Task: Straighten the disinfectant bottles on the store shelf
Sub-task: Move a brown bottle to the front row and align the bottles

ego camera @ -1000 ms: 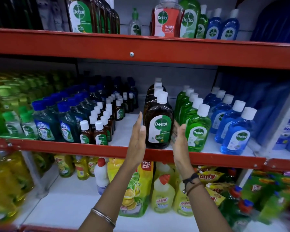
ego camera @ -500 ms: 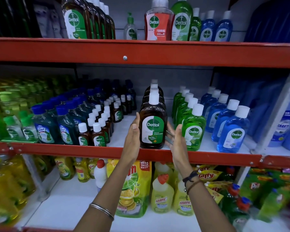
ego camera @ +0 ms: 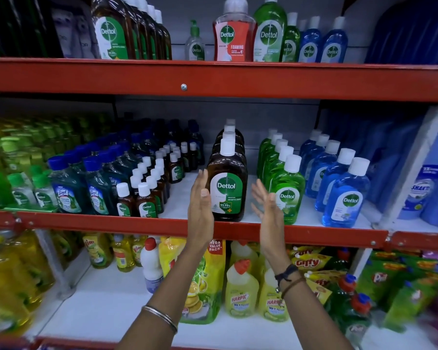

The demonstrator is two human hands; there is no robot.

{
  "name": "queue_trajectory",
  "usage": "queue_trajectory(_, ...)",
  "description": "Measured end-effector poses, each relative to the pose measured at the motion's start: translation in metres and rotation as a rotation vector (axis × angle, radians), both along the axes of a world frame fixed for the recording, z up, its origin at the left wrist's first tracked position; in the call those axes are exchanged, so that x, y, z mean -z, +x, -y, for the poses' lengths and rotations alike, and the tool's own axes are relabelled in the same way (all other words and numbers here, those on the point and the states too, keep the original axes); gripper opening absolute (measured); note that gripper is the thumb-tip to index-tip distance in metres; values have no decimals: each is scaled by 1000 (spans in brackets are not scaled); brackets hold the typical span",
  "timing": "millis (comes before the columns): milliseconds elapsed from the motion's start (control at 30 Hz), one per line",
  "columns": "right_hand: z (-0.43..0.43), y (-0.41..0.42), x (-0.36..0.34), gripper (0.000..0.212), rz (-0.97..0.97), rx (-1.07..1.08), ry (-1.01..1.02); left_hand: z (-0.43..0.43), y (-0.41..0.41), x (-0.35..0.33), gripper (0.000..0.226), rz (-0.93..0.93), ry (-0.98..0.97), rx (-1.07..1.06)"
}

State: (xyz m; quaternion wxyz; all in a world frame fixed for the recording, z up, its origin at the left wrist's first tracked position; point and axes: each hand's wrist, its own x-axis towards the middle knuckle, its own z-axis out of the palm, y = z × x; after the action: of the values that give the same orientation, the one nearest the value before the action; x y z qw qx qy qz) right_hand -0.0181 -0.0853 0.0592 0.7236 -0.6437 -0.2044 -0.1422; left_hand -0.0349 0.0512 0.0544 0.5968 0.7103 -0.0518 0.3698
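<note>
A large brown Dettol bottle (ego camera: 227, 188) with a white cap stands upright at the front of the middle shelf (ego camera: 314, 236), heading a row of the same bottles. My left hand (ego camera: 200, 205) is flat and upright just left of it, fingers close to its side. My right hand (ego camera: 267, 210) is spread open to its right, a small gap from it, in front of the green Dettol bottle (ego camera: 287, 192). Neither hand holds anything.
Rows of green and blue Dettol bottles (ego camera: 347, 195) stand to the right, small brown bottles (ego camera: 146, 202) and blue-capped Lizol bottles (ego camera: 66, 190) to the left. The red upper shelf (ego camera: 137, 77) carries more Dettol. Yellow Harpic bottles (ego camera: 240, 291) and pouches fill the shelf below.
Both hands have drawn slightly back from the large brown bottle, the right one opening away from its side. The bottle stands where it was.
</note>
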Motion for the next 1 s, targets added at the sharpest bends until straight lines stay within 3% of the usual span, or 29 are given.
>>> queue_trajectory(100,27,-3,4,72,168,143,100,27,-4,6,56,148,83,-82)
queue_trajectory(233,67,13,4,77,142,280,196,73,-3,1,63,160,178,108)
queue_trajectory(333,87,26,3,90,-13,198,159,100,4,-9,66,37,91,240)
queue_trajectory(467,98,34,-1,117,-150,57,111,116,19,-11,60,-136,-101,254)
queue_trajectory(567,96,35,-2,113,-185,-4,65,122,24,-10,80,-170,-198,251)
queue_trajectory(700,98,31,-4,106,-159,-50,-11,129,28,-8,73,-137,-191,254)
queue_trajectory(1000,105,35,-7,118,-207,-84,13,134,30,-7,79,-132,-208,242)
